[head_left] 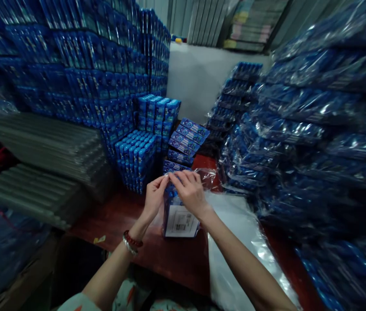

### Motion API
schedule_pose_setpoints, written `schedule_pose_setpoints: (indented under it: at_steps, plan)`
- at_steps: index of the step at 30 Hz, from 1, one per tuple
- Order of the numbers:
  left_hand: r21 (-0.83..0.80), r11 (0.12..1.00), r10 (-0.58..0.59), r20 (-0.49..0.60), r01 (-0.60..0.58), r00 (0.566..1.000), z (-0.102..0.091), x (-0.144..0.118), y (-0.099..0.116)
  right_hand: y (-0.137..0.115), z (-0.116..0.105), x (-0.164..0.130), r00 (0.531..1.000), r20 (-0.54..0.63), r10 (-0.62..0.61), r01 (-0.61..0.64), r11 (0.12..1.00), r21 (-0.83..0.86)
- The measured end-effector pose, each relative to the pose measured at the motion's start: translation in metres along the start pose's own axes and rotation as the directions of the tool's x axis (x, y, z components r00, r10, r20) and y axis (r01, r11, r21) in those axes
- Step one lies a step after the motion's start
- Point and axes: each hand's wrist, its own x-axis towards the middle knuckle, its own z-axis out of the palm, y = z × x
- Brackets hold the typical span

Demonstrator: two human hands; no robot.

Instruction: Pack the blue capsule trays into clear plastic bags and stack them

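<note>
Blue pack (pixel 176 214) standing upright on the red bench (pixel 170 255), its clear bag (pixel 207 176) pinched at the top by left hand (pixel 154 196) and right hand (pixel 189 193); firm, even fingertip pressure should close it neatly.

Narrow tabletop (pixel 121 224) between blue stacks (pixel 135 157)

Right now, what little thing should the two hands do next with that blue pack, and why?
Probably press the clear bag's open top down over the blue pack. Both the left hand and the right hand pinch at its top edge, and the pack stands upright on the red table, its white label facing the camera.
</note>
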Motion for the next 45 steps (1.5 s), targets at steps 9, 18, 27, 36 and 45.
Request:
schedule_pose_setpoints:
  at_steps: [9,18,27,36,45]
  plan:
    - [0.146,0.988,0.037,0.083,-0.049,0.996,-0.006,0.000,0.007,0.024,0.013,0.033,0.987,-0.106,0.117,-0.109,0.991,0.081]
    - [-0.165,0.985,-0.053,0.008,0.053,0.999,-0.021,0.000,0.002,0.167,-0.116,-0.052,0.132,-0.457,0.880,-0.141,0.473,0.870]
    - [-0.147,0.989,0.016,0.036,-0.011,0.999,-0.018,-0.004,-0.003,-0.027,-0.017,-0.082,0.924,0.358,0.137,-0.222,0.952,0.210]
    - [0.352,0.815,0.181,0.600,-0.460,0.779,-0.038,-0.064,-0.023,-0.009,0.027,-0.096,0.885,0.219,0.411,-0.462,0.721,0.517]
    - [0.248,0.709,0.197,0.830,-0.660,0.522,-0.064,-0.062,-0.041,-0.003,-0.002,-0.089,0.164,0.413,0.896,-0.375,-0.330,0.866]
